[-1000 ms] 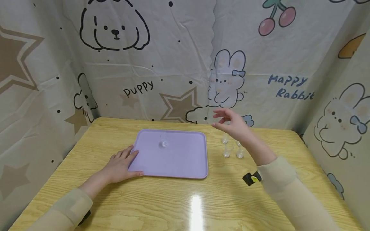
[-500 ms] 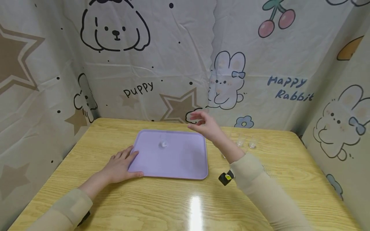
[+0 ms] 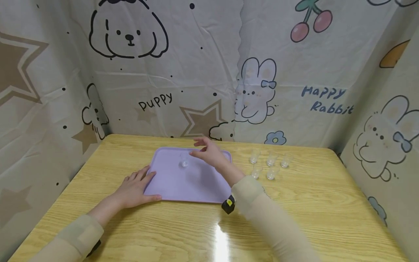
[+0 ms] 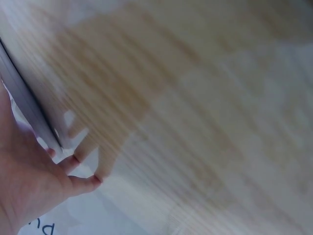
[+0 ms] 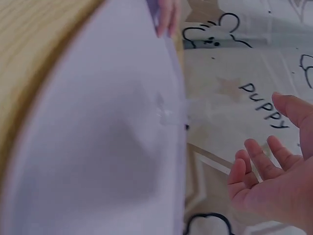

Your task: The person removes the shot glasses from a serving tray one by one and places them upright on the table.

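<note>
A flat lilac tray [image 3: 193, 187] lies on the table, with one small clear cup [image 3: 184, 162] upright toward its back, left of the middle. At the tray's left end rests my left hand [image 3: 134, 188], thumb by the front edge and fingers spread along the side. The left wrist view shows that hand [image 4: 34, 181] with its fingertips on the wood beside the tray [image 4: 28, 98]. Above the tray, just right of the cup, hovers my right hand [image 3: 209, 154]. Nothing is between its loosely bent fingers; in the right wrist view the hand [image 5: 274, 191] is apart from the cup [image 5: 168, 115].
Several more small clear cups [image 3: 270, 160] stand in two rows on the wooden table [image 3: 170, 233], right of the tray. A patterned cloth [image 3: 203, 69] hangs behind the table and along both sides.
My right hand has moved left, from over the group of cups to above the tray near the single cup. The cups at right are uncovered now. My left hand has stayed put.
</note>
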`<state>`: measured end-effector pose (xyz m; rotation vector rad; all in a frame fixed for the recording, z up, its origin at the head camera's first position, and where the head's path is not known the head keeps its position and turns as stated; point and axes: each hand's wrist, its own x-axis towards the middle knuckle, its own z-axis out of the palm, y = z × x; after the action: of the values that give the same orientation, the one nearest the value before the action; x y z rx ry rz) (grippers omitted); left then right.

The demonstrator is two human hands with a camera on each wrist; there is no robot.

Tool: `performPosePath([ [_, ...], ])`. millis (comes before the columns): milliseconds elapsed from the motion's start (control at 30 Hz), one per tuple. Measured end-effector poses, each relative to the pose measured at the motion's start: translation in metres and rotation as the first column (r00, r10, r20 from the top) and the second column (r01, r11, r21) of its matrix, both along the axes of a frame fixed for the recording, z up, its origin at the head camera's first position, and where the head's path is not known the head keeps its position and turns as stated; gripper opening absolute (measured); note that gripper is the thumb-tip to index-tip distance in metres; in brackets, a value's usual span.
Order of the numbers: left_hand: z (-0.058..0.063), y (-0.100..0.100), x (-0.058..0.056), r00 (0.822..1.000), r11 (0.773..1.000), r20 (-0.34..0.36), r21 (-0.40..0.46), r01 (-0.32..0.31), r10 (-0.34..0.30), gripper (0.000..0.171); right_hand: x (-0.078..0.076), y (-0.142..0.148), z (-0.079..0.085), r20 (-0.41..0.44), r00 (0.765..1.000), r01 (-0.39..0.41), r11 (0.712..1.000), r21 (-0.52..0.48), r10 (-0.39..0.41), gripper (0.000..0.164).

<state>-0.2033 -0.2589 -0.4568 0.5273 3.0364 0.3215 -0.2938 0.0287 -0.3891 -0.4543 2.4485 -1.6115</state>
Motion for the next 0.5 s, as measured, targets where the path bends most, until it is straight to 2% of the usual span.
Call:
performPosePath([
  [200,-0.001,0.0,0.0,1.0,1.0,0.009,0.005,-0.003,0.003,0.102,-0.004,-0.02,-0.024,-0.014,1.0,-0.015,0.999,0.051,0.016,0.056],
  [500,0.002,0.001,-0.001,1.0,1.0,0.009,0.001,0.003,-0.003,0.102,-0.009,-0.034,-0.048,-0.073,0.997,0.033,0.992,0.118,-0.025,0.05],
])
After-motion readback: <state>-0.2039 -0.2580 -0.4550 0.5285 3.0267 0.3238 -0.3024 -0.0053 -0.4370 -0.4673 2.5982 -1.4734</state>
